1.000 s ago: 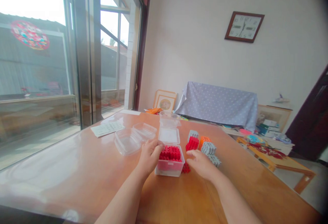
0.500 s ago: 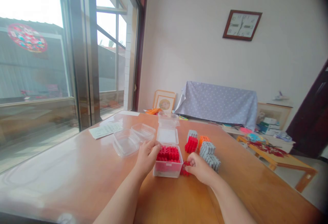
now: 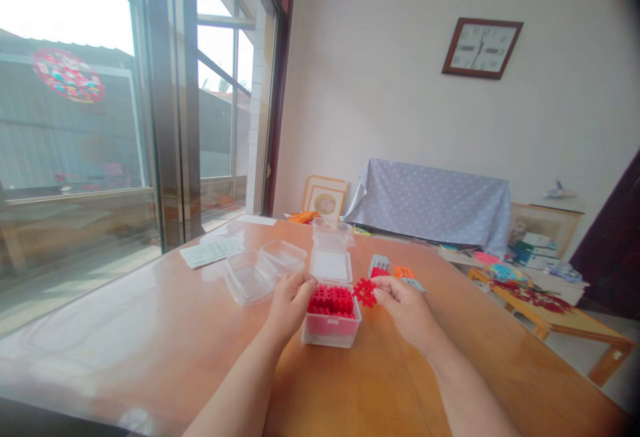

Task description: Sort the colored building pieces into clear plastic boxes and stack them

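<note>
A small clear plastic box (image 3: 329, 334) stands on the table, packed with red interlocking blocks (image 3: 333, 298). My left hand (image 3: 290, 302) is closed at its left rim, fingertips curled over the edge. To the right of the box, my right hand (image 3: 407, 307) pinches a red interlocking block (image 3: 365, 292) with notched edges, raised off the table. Behind that hand are stacks of grey blocks (image 3: 380, 263) and orange blocks (image 3: 404, 272), partly covered by it. The box's lid (image 3: 331, 266) lies open at the back.
Two clear plastic containers (image 3: 250, 277) rest left of the box, near a printed sheet (image 3: 213, 252). Another clear container (image 3: 333, 232) stands behind the lid. Beyond the wooden table (image 3: 340, 390) at right is a low bench (image 3: 575, 327). Glass windows (image 3: 90, 130) line the left.
My right hand has lifted the red block from the table beside the box, moving it up and away from me. My left hand stays at the box's rim. The view has shifted slightly.
</note>
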Motion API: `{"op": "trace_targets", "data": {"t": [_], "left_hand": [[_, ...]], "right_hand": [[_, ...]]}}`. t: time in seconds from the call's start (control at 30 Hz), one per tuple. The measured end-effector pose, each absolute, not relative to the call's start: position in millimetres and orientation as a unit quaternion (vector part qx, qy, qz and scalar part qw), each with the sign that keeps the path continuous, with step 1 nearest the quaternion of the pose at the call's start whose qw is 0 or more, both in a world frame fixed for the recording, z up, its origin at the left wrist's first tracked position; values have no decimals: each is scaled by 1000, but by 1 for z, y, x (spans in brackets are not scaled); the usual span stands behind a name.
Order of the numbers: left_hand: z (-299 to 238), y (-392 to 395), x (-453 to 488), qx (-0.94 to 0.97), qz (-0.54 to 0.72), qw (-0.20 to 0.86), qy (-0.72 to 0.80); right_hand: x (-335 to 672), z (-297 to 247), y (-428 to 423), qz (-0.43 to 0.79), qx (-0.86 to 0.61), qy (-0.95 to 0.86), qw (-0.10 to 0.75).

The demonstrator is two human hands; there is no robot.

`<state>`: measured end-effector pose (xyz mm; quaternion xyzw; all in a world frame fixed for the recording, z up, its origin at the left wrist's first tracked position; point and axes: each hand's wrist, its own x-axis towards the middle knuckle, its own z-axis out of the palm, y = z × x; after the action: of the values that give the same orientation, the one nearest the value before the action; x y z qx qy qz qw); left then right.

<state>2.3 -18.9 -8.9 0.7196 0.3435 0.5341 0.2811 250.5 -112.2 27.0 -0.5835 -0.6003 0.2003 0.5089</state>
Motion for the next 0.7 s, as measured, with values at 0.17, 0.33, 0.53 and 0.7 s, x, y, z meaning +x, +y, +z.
{"op": "trace_targets", "data": {"t": [0.17,0.33,0.53,0.7], "left_hand": [[-7,-20,2,715,530,289,351],[-7,-20,2,717,529,291,347],[-12,-18,4,715,528,300,345],[-13,-18,4,707,528,306,357]], "right_hand": [[225,32,-108,198,-558,-657,467],[214,27,-106,150,-562,-701,414],[214,20,-106,87,-578,-726,361],[216,20,-109,88,-575,-735,348]]}}
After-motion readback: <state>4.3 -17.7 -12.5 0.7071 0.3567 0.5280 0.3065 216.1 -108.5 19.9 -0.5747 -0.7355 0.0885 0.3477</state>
